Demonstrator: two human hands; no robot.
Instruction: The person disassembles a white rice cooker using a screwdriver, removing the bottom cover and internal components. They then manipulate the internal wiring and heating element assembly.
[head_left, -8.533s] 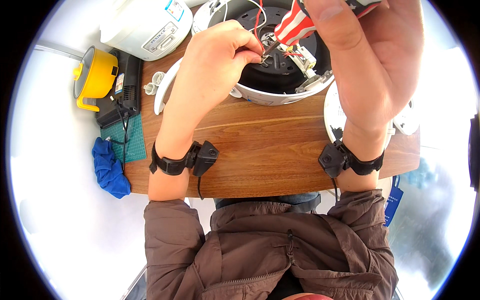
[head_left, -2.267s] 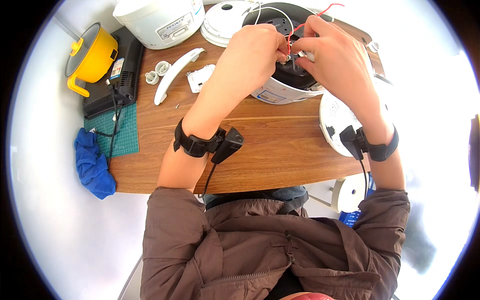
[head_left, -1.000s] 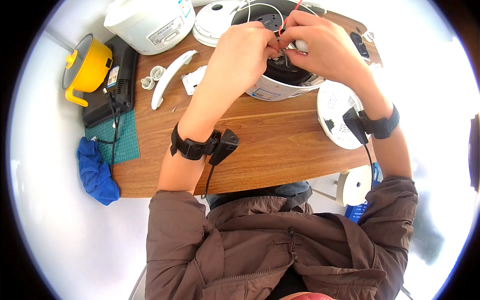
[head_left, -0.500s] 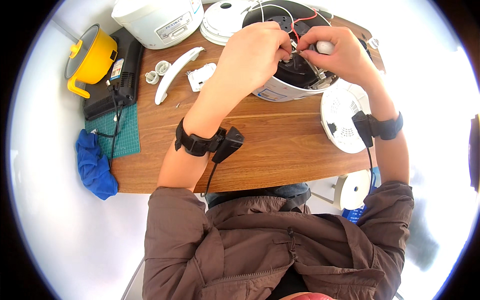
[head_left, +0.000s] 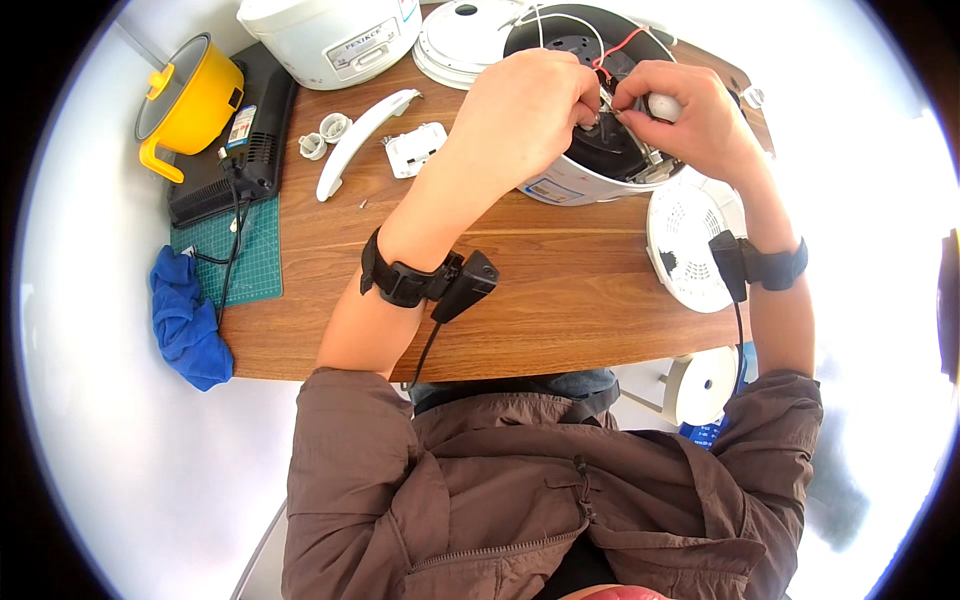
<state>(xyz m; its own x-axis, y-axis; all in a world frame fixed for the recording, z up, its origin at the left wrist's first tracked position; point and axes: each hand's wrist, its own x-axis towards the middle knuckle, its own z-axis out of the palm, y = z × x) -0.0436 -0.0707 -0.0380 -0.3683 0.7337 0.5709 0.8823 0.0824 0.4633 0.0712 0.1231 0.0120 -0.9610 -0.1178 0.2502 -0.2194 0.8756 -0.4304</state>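
Note:
An opened white rice cooker body (head_left: 582, 188) stands bottom up at the far edge of the wooden table, its dark inside and metal parts showing. My left hand (head_left: 530, 115) is over its opening, thumb and fingers pinched on something too small to make out. Close beside it my right hand (head_left: 700, 115) is also pinched, at a small metal piece among the wiring. A white rounded piece (head_left: 664, 107) shows by the right palm; whether it is held I cannot tell. A red wire (head_left: 622, 44) and a white wire (head_left: 585, 22) loop above the fingertips.
A white perforated cover (head_left: 685, 245) lies right of the cooker. Leftward are a curved white handle (head_left: 360, 150), a small white bracket (head_left: 415, 150), two white rings (head_left: 323, 135), a second cooker (head_left: 330, 40), a yellow pot (head_left: 195, 105) and a blue cloth (head_left: 187, 320).
The view has shifted slightly, so the table items sit a little differently. Both hands stay pinched at the cooker's wiring, with only small finger movement.

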